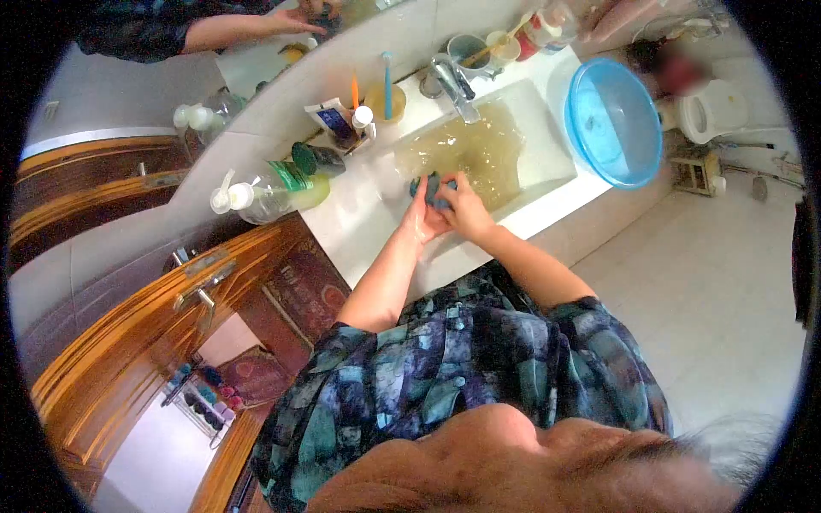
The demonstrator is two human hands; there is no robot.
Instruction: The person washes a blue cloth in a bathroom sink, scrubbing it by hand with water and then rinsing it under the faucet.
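Note:
Both my hands are over the near edge of a white rectangular sink [547,162] holding cloudy brownish water [470,145]. Between them is a small, dark blue-green wad [434,188], which looks like wet cloth. My left hand [428,220] supports it from the left, palm partly turned up. From the right, my right hand [464,208] presses on it with bent fingers. Part of the wad is hidden by the fingers. A chrome faucet [453,87] stands at the far side of the sink, its spout above the water.
A blue plastic basin [616,124] sits at the counter's right end. To the left stand a pump bottle [265,197], a toothpaste tube [332,122] and a cup [385,103] with a toothbrush. More cups [470,53] line the back. A wooden door [154,316] is at left, a toilet [705,111] at right.

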